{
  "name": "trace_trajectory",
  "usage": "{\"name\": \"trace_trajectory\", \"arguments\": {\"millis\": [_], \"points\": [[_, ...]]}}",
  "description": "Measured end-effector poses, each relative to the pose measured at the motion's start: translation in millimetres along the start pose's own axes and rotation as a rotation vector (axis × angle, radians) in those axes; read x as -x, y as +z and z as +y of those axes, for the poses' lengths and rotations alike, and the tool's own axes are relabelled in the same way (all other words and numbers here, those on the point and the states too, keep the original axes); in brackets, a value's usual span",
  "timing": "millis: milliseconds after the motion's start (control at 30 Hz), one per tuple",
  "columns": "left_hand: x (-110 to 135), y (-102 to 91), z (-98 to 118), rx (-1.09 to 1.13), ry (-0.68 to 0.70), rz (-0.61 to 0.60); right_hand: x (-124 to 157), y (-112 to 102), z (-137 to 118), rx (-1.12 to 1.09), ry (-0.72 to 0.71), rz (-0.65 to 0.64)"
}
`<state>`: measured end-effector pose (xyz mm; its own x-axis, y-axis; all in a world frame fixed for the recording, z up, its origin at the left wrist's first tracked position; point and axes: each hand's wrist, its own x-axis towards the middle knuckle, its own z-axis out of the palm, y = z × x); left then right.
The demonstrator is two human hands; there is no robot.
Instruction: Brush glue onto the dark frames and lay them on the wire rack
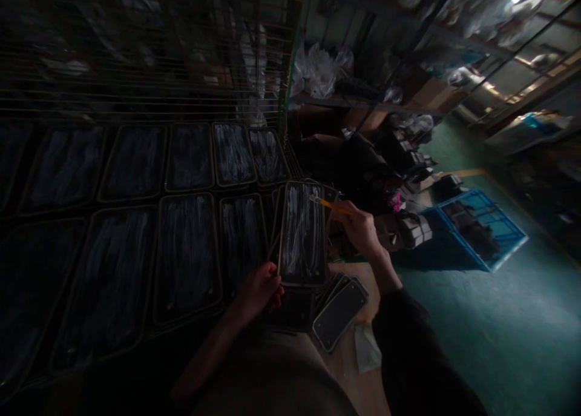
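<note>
My right hand (358,225) is closed around a brush (327,204) with an orange-yellow handle. The brush tip rests over the upper part of a dark rectangular panel (302,240) with rounded corners, streaked with whitish coating. At that panel's lower left corner, my left hand (261,287) pinches its edge between thumb and fingers. Other dark panels lie beneath it. Just below and to the right, a fanned stack of uncoated dark panels (340,313) sits on a wooden board (351,373).
Rows of white-streaked panels (188,252) cover the surface to my left, before a wire mesh rack (204,101). Beside the stack lies a pale scrap (367,348). A blue crate (481,228) stands on the green floor (476,325) at right; shelves hold plastic bags (320,71).
</note>
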<state>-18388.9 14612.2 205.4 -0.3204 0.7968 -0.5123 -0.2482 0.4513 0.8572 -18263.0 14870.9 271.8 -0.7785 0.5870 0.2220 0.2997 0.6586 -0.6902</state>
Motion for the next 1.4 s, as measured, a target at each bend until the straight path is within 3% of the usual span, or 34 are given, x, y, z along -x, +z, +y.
{"name": "trace_trajectory", "arguments": {"millis": [133, 367, 600, 800, 967, 1100, 1200, 1267, 1400], "points": [[1, 1.2, 0, 0.016, 0.025, 0.015, 26, 8, 0, 0.143, -0.109, -0.109], [3, 4.4, 4, 0.028, -0.003, 0.051, 112, -14, -40, 0.056, -0.084, -0.331], [10, 6.8, 11, 0.047, 0.0, 0.038, 146, -13, -63, -0.174, 0.058, -0.307], [6, 6.0, 6, 0.02, -0.002, 0.031, 148, 5, -55, -0.363, 0.267, -0.181], [3, 4.9, 0, 0.014, 0.013, 0.035, 148, -10, -41, -0.307, 0.4, -0.024], [3, 5.1, -2, 0.008, 0.025, 0.046, 145, -12, -45, -0.29, 0.366, 0.138], [3, 4.9, 0, -0.009, 0.015, 0.061, 131, 0, -45, -0.354, 0.276, 0.055], [2, 4.6, 1, -0.033, 0.005, 0.057, 115, 8, -38, -0.387, 0.235, 0.027], [2, 4.5, 2, -0.016, 0.033, 0.05, 72, 16, -12, -0.364, 0.213, 0.16]]}}
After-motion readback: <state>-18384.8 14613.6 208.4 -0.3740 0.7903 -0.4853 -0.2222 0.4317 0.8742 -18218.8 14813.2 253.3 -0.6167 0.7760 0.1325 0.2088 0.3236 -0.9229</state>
